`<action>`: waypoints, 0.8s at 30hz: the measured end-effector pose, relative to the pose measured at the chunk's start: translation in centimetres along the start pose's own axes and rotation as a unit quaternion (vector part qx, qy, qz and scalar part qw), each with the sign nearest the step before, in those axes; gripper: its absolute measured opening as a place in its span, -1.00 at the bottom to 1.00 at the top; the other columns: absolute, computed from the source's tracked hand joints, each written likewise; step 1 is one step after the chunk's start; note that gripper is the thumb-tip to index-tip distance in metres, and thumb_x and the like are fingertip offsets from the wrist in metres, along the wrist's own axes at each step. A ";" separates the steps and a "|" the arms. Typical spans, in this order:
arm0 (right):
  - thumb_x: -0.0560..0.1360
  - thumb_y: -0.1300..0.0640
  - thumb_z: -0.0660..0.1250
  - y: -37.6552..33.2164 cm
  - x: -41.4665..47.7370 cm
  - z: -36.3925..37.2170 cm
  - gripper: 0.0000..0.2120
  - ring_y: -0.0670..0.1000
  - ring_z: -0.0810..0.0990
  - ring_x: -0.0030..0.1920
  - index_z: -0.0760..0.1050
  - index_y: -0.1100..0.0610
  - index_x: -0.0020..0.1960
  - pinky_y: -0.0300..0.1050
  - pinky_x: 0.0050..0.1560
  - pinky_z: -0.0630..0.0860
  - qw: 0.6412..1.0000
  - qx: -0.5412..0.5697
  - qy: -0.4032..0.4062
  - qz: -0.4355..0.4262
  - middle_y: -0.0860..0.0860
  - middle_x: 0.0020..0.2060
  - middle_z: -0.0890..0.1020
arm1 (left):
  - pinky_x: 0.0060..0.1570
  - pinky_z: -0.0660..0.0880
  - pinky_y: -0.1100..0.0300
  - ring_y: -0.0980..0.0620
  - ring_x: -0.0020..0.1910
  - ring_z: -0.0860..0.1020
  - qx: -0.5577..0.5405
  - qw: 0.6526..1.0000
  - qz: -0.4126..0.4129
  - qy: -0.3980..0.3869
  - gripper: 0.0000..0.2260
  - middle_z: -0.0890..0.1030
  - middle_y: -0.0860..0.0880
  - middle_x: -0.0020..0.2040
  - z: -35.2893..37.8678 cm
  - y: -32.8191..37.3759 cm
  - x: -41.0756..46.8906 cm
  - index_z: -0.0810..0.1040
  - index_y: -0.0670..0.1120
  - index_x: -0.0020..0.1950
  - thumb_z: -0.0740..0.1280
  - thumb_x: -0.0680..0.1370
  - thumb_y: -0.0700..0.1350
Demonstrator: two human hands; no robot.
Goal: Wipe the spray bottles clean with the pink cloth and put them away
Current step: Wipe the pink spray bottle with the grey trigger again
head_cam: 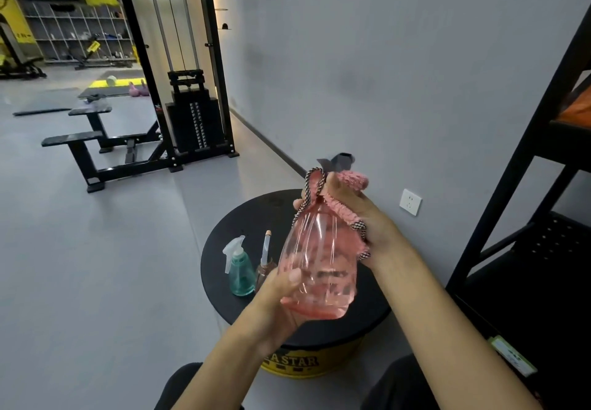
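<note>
We count three spray bottles and one pink cloth (350, 179).
Our left hand (281, 297) curls round the pink bottle (319, 262) above the black stand (243, 217); our right hand (364, 217) clenches the cloth round its neck; the teal bottle (241, 273) and brown bottle (262, 271) stand below.

Three spray bottles are in view: one pink bottle (319, 268), one teal bottle (241, 273) with a white trigger, and one brown bottle (263, 270) with a slim nozzle. There is one pink cloth (350, 179). Two hands show, one left hand (281, 294) and one right hand (361, 214). There is one round black tabletop (243, 217). The wall carries one white socket (410, 201). One black shelf rack (524, 140) stands at the right edge. Farther back stands one cable machine (195, 121) with one weight stack, and two black bench pads sit beside it.
</note>
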State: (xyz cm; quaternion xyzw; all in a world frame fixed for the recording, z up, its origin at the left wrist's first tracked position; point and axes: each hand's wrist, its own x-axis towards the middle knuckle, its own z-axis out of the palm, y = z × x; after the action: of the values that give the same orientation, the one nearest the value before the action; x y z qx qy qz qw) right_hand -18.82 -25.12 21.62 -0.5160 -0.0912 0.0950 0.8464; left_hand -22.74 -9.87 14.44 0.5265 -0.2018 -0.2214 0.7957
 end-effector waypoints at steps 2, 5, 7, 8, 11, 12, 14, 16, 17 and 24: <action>0.11 -0.12 0.65 -0.1 0.0 -0.2 -0.19 0.14 0.70 -0.13 0.47 0.24 0.22 0.01 -0.14 0.62 1.000 -0.007 -0.011 0.004 0.21 -0.04 0.67 | 0.01 0.60 -0.04 -0.20 0.09 0.64 -0.012 1.000 0.000 -0.005 -0.36 0.67 -0.17 0.10 0.2 -0.2 0.1 0.66 -0.03 0.18 0.60 0.19 0.24; 0.27 -0.05 0.56 -0.5 0.0 0.5 -0.45 0.12 0.70 -0.18 0.53 0.22 0.13 -0.02 -0.16 0.63 0.994 -0.083 0.065 -0.016 0.19 -0.09 0.69 | -0.05 0.61 0.01 -0.17 0.04 0.66 0.013 0.999 0.016 0.040 -0.34 0.68 -0.20 0.05 0.7 -0.1 0.0 0.69 -0.06 0.12 0.62 0.12 0.23; 0.30 -0.08 0.53 -0.1 0.3 0.8 -0.57 0.12 0.71 -0.18 0.58 0.17 0.03 -0.01 -0.10 0.64 0.973 -0.173 0.144 -0.047 0.13 -0.15 0.71 | -0.07 0.61 0.06 -0.17 0.01 0.68 0.065 0.992 0.040 0.102 -0.38 0.70 -0.20 0.01 0.9 -0.2 0.1 0.68 -0.11 0.07 0.63 0.10 0.15; 0.34 -0.09 0.52 0.2 0.4 1.1 -0.62 0.12 0.72 -0.18 0.59 0.16 -0.01 0.00 -0.07 0.64 0.957 -0.216 0.181 -0.061 0.12 -0.17 0.72 | -0.09 0.61 0.12 -0.15 -0.01 0.69 0.096 0.985 0.058 0.130 -0.42 0.71 -0.18 -0.01 1.1 -0.2 0.2 0.66 -0.11 0.08 0.62 0.12 0.08; 0.40 -0.12 0.48 0.7 0.5 1.5 -0.62 0.12 0.71 -0.18 0.59 0.20 -0.08 0.01 -0.07 0.64 0.923 -0.286 0.236 -0.101 0.15 -0.18 0.71 | -0.09 0.59 0.23 -0.07 -0.03 0.70 0.159 0.969 0.091 0.164 -0.43 0.72 -0.11 -0.03 1.3 -0.2 0.5 0.61 -0.12 0.13 0.58 0.17 0.01; 0.39 -0.11 0.50 0.5 0.5 1.4 -0.64 0.10 0.72 -0.18 0.59 0.19 -0.06 -0.02 -0.09 0.64 0.929 -0.275 0.229 -0.097 0.14 -0.17 0.71 | -0.09 0.59 0.22 -0.08 -0.03 0.70 0.159 0.970 0.084 0.162 -0.43 0.72 -0.12 -0.03 1.2 -0.1 0.4 0.62 -0.13 0.12 0.57 0.16 0.03; 0.31 -0.07 0.54 -0.1 0.3 1.2 -0.55 0.06 0.72 -0.19 0.58 0.20 0.05 -0.09 -0.15 0.64 0.965 -0.193 0.170 -0.045 0.12 -0.12 0.71 | -0.09 0.60 0.16 -0.11 -0.03 0.69 0.114 0.984 0.052 0.126 -0.40 0.72 -0.15 -0.02 0.8 0.2 0.3 0.65 -0.13 0.10 0.60 0.13 0.10; 0.19 -0.07 0.55 -0.6 0.2 0.9 -0.32 0.09 0.71 -0.19 0.51 0.27 0.18 -0.08 -0.19 0.63 0.994 -0.070 0.087 0.011 0.18 -0.08 0.68 | -0.03 0.62 0.00 -0.16 0.04 0.66 0.045 0.997 0.014 0.055 -0.35 0.69 -0.18 0.06 0.4 0.2 0.1 0.68 -0.07 0.11 0.61 0.13 0.23; 0.15 -0.06 0.54 -0.5 0.0 0.7 -0.27 0.11 0.71 -0.19 0.48 0.28 0.21 -0.05 -0.21 0.63 0.998 -0.022 0.056 0.033 0.21 -0.09 0.68 | 0.01 0.61 -0.05 -0.17 0.06 0.65 0.021 0.999 0.004 0.027 -0.36 0.68 -0.18 0.09 0.3 0.3 0.1 0.69 -0.01 0.13 0.59 0.14 0.27; 0.29 -0.06 0.54 -0.5 -0.1 0.8 -0.49 0.13 0.72 -0.16 0.56 0.20 0.11 -0.03 -0.12 0.64 0.985 -0.134 0.110 -0.004 0.22 -0.03 0.70 | -0.06 0.61 0.06 -0.19 0.00 0.68 0.093 0.989 0.033 0.111 -0.37 0.70 -0.21 0.01 0.9 0.0 0.0 0.62 -0.18 0.15 0.57 0.18 0.12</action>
State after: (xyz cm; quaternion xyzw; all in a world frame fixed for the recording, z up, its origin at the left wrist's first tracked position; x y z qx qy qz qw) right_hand -19.04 -24.70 22.39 -0.6319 -0.0120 0.0209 0.7747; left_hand -23.27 -10.53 14.77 0.6122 -0.1493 -0.1160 0.7678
